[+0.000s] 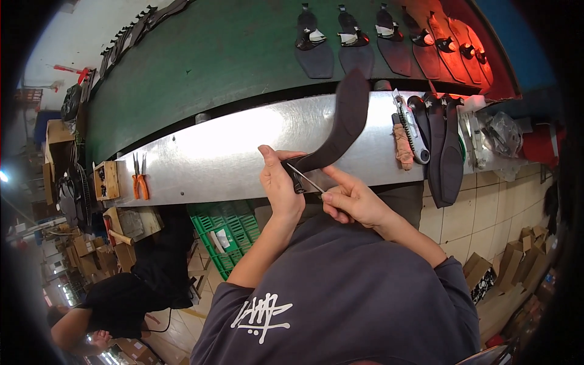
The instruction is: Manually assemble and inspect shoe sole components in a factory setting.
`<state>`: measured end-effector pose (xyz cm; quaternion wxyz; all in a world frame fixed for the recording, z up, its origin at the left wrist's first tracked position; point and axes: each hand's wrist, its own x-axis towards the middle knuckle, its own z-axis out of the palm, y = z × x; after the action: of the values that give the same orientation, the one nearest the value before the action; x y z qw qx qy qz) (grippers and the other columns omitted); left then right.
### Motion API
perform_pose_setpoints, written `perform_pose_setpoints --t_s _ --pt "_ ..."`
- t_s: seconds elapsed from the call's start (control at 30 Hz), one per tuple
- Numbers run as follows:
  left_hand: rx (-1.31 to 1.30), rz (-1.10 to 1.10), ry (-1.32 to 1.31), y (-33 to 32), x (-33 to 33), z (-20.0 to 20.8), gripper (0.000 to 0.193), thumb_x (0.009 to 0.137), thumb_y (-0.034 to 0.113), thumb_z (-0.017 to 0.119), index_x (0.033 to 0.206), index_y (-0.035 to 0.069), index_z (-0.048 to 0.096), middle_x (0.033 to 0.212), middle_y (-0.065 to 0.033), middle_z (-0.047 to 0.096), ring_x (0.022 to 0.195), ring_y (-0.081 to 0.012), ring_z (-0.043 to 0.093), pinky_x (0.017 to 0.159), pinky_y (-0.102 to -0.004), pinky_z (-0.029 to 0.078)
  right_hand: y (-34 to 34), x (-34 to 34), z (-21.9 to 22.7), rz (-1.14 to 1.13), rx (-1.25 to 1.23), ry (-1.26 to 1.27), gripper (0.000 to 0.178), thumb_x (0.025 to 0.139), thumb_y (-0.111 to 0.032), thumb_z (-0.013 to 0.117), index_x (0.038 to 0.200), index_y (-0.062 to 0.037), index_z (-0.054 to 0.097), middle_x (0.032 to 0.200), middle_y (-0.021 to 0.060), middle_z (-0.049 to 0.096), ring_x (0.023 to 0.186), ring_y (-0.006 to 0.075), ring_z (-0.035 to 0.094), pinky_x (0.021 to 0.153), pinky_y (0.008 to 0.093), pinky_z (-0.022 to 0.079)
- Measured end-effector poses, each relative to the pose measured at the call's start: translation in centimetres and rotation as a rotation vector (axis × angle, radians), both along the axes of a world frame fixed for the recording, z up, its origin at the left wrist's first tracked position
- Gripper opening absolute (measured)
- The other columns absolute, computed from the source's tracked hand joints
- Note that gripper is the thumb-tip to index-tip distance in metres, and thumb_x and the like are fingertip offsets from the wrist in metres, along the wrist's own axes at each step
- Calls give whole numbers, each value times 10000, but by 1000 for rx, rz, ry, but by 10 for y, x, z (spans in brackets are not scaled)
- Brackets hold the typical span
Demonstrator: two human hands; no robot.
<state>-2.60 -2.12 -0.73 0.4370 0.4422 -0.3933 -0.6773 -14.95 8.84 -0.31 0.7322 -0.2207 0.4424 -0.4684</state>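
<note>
My left hand (281,188) grips the heel end of a dark, curved shoe sole (348,125), its thumb raised at the side. The sole's broad end points away from me over the metal bench. A black strap-like piece (295,180) shows at the held end, partly covered by the fingers. Pinched in my right hand (356,204) is a thin metal tool (309,179) whose tip meets that black piece; its exact kind is unclear. The right index finger reaches along the sole's lower edge.
A metal ledge (231,137) borders a green conveyor belt (201,61) carrying several dark sandal soles (314,58). Orange-handled pliers (140,179) and a small wooden box (107,180) lie left; a utility knife (412,131) and more soles (447,164) right. Below stands a green crate (228,234). Another person (131,298) is lower left.
</note>
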Motion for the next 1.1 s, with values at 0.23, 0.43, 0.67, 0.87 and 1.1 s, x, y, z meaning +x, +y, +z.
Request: perform_pose_setpoints --t_s 0.23,0.43,0.67,0.87,1.1 --pt "-194 -44 -38 -3 4 1 777 983 617 235 704 -3 612 713 -107 651 644 -151 594 649 -254 478 -5 -12 9 -99 15 -371 461 974 -139 529 1398 -30 386 666 11 543 486 58 444 440 192 335" --pt "-209 -68 -115 -10 9 7 1000 876 757 -14 707 -11 603 682 -87 624 667 -158 565 696 -232 443 -1 -2 7 -91 -237 564 177 914 -66 576 1065 0 643 714 60 636 551 139 582 516 268 448" --pt "-49 -86 -40 -14 5 14 983 853 791 0 699 10 577 685 -77 611 649 -153 543 688 -231 431 -4 12 9 -277 -663 1096 144 815 2 639 958 -7 637 787 136 646 687 315 642 596 365 507" --pt "609 -55 419 -34 0 24 556 857 662 541 731 124 598 625 -19 539 549 -137 471 478 -235 353 -2 11 13 -299 -712 1046 133 804 -10 655 934 -17 629 792 133 637 678 311 634 586 362 501" --pt "805 -167 823 -15 1 4 637 833 722 500 895 93 580 729 -56 605 689 -199 582 745 -377 495 -7 10 22 -286 -554 1181 44 885 -57 597 868 -25 574 741 127 574 646 342 583 555 404 463"
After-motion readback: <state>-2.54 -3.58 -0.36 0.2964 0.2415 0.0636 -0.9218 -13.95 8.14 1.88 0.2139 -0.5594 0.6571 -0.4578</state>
